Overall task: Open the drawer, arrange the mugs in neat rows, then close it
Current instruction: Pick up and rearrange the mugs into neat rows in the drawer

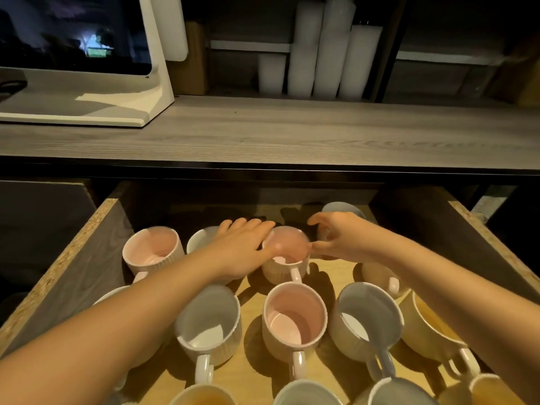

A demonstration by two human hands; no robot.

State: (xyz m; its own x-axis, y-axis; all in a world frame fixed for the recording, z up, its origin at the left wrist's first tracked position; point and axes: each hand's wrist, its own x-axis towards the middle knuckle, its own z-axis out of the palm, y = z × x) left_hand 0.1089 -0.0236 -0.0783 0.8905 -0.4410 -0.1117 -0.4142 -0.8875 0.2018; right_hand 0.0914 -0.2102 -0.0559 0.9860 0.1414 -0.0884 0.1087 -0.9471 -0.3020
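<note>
The drawer (84, 238) is pulled open and holds several ribbed mugs standing upright, pink, grey and yellow. My left hand (242, 247) lies flat against the left rim of a pink mug (287, 252) in the back row, thumb over its rim. My right hand (342, 238) touches that mug's right side with thumb and fingers spread, a grey mug (344, 207) showing behind it. A second pink mug (155, 247) stands at the back left. In the row nearer me stand a grey mug (209, 320), a pink mug (293, 314) and another grey mug (368, 314).
A yellow mug (429, 325) sits under my right forearm by the drawer's right wall (496, 241). More mugs line the bottom edge. Above the drawer runs a grey wood counter (292, 133) with a white screen stand (87, 112) and stacked white cups (321, 54).
</note>
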